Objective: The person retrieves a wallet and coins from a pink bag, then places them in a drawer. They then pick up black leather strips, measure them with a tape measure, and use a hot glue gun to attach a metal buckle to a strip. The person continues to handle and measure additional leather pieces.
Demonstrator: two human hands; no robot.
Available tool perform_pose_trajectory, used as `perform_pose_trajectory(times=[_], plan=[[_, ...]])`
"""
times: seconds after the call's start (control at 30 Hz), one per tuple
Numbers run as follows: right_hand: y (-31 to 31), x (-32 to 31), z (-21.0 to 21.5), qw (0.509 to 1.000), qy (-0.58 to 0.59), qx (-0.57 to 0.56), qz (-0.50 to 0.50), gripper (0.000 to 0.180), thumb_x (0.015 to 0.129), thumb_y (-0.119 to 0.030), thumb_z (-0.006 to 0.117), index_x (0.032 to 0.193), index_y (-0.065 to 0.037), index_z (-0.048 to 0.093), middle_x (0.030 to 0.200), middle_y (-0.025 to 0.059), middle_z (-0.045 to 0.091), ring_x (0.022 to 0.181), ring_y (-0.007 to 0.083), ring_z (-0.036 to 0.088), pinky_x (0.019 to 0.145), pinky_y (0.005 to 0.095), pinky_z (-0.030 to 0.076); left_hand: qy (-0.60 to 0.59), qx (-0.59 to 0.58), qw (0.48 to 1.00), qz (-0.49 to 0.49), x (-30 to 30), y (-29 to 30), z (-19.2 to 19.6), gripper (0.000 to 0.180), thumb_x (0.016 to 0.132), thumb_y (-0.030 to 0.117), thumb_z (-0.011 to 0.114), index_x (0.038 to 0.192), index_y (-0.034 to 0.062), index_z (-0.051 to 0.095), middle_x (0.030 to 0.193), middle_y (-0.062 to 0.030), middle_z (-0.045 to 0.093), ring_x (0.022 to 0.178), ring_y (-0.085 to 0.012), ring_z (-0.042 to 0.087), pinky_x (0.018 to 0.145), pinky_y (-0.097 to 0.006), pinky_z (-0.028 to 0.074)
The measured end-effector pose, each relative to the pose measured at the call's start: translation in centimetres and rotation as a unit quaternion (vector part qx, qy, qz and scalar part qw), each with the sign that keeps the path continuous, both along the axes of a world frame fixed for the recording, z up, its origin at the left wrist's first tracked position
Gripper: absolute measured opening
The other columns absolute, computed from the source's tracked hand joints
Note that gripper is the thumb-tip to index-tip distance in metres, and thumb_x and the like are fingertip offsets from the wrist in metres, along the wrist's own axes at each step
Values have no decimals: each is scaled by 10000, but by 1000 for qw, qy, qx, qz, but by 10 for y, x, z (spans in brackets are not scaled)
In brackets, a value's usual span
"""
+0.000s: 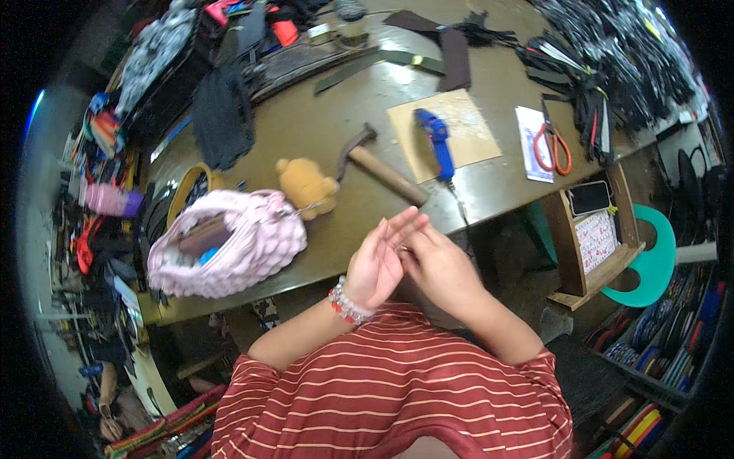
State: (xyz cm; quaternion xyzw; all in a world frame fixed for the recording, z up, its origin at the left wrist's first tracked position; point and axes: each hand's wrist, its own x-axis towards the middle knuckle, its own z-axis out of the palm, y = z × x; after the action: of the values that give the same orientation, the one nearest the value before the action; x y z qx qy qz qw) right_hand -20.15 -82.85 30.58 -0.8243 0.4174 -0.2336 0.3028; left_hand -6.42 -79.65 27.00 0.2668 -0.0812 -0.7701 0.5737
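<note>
Wooden-handled hammer [380, 164] lies on the desk [321, 122], just beyond both hands. Left hand [376, 260] is spread flat, its grip released; right hand [437, 268] presses against it, grip unclear.

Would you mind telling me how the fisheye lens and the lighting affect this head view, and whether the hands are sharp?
Head view: the olive-green worktable bows toward the black rim, where clutter darkens and smears; light is soft and even, with a faint sheen beside the wooden-handled hammer; the left hand and right hand, pressed together, look slightly soft at the fingertips, the pink knitted bag fairly crisp.
</note>
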Motion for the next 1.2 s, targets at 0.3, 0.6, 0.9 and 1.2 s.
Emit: perform_pose_trajectory(times=[0.3, 0.6, 0.9, 1.2], plan=[[-24, 112, -24, 927, -219, 305, 6, 286, 944, -190, 431, 991, 20, 619, 880, 124, 640, 839, 220, 621, 751, 347, 489, 189, 22, 965, 182, 122, 13, -48, 136, 946, 128, 497, 1023, 19, 528, 982, -93, 594, 925, -203, 597, 846, -332, 523], [-9, 148, -44, 821, -424, 356, 139, 665, 971, -500, 316, 1324, 57, 404, 1315, 186, 476, 1222, 303, 457, 1038, 407, 347, 105, -6, 965, 240, 137, 18, -42, 344, 958, 287, 420, 1139, 14, 526, 1099, -99, 587, 1055, -238, 562, 952, -389, 455], [-53, 109, -45, 970, -94, -207, -84, 355, 858, -156, 613, 1202, -75, 582, 1193, 162, 554, 1103, 316, 524, 973, 405, 385, 358, -70, 916, 165, 126, 27, -35, 460, 978, 205, 347, 1404, 34, 310, 1466, -123, 331, 1380, -263, 269, 1137, -446, 232], [-98, 139, -29, 954, -34, -288, -77, 349, 763, -36, 674, 1103, -105, 646, 1012, 145, 552, 926, 302, 549, 777, 379, 455, 272, -130, 945, 131, 134, 36, -30, 558, 995, 346, 312, 1461, 67, 185, 1541, -86, 165, 1418, -264, 159, 1141, -487, 162]])
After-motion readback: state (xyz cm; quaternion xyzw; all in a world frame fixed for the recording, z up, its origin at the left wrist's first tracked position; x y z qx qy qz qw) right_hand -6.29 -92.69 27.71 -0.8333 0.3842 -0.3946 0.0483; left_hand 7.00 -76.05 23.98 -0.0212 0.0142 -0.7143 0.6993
